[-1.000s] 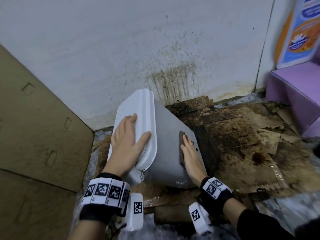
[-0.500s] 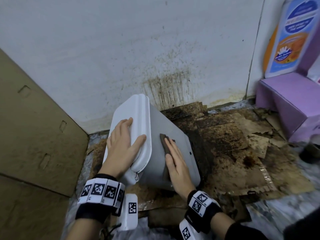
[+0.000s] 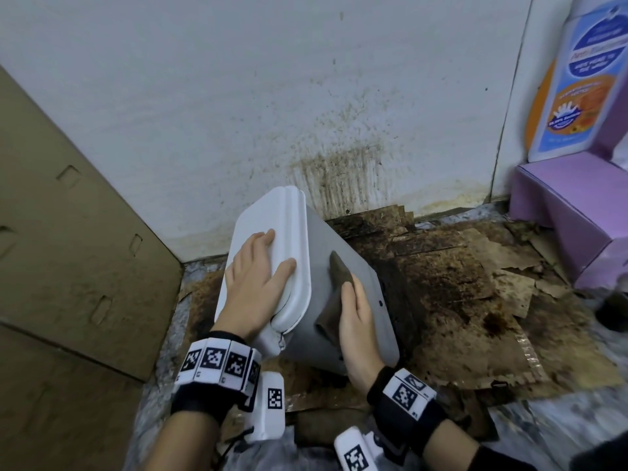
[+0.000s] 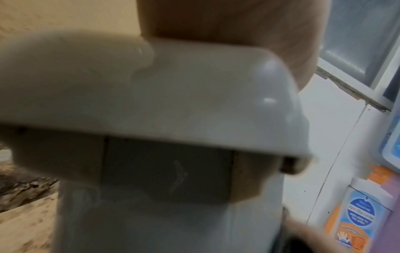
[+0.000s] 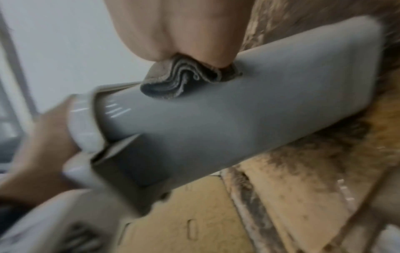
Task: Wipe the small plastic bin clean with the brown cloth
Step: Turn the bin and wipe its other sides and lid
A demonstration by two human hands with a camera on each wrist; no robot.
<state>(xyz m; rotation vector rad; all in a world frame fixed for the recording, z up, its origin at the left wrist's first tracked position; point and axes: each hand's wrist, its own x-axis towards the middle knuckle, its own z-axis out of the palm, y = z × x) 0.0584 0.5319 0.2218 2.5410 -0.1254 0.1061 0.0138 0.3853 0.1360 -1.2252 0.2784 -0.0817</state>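
The small plastic bin (image 3: 379,334) stands tilted on the floor, its grey side up and its white lid (image 3: 272,215) to the left. My left hand (image 3: 258,277) lies flat on the lid with the thumb spread along the lid's edge. My right hand (image 3: 356,321) presses the brown cloth (image 3: 334,270) against the grey side with straight fingers; its thumb is hidden. In the right wrist view the cloth (image 5: 184,80) is bunched in folds under the right hand (image 5: 179,29) on the bin (image 5: 194,123). The left wrist view is filled by the blurred lid (image 4: 151,94).
Stained, torn cardboard (image 3: 475,300) covers the floor under and right of the bin. A dirty white wall (image 3: 306,96) stands just behind. A cardboard sheet (image 3: 68,249) leans at the left. A purple box (image 3: 571,205) and a blue and orange bottle (image 3: 584,79) stand at the right.
My right hand has slid the cloth across the grey side, from near the bin's bottom edge toward the lid, and the cloth has bunched up. The left hand stays on the lid.
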